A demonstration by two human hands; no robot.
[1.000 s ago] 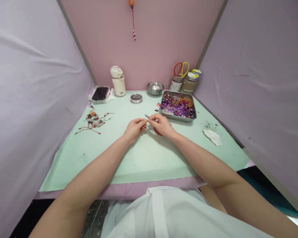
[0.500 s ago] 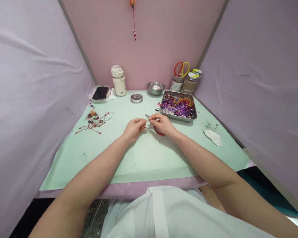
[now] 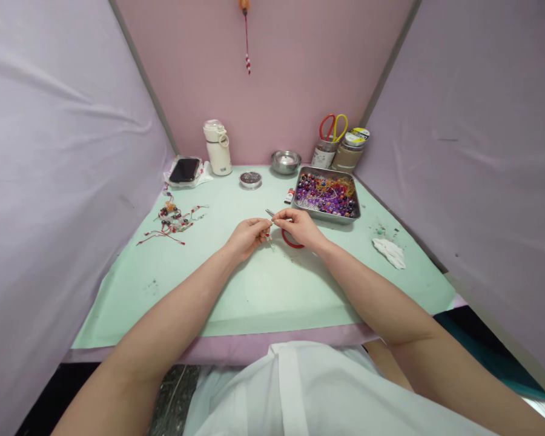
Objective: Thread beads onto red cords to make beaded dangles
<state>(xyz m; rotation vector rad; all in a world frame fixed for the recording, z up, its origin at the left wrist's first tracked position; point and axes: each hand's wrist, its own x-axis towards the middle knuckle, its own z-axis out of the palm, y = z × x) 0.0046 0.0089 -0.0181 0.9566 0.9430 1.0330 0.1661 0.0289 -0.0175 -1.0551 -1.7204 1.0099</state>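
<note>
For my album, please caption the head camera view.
Left hand pinching a beaded string, right hand alongside, near a tray of beads.

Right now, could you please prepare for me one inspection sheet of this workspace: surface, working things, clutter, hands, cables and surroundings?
Surface: light green cover, dark marks at left and right.
Working things: small beaded strand between the hands; red-handled tool partly hidden by the right hand; metal tray of beads and cords beyond.
Clutter: beaded cords and phone at left, cream bottle at back, crumpled white cloth at right.
Hands: left hand pinches the strand; right fingertips are close by, grip too small to tell.
Cables: nothing seen.
Surroundings: pink back wall, pale fabric at both sides.
</note>
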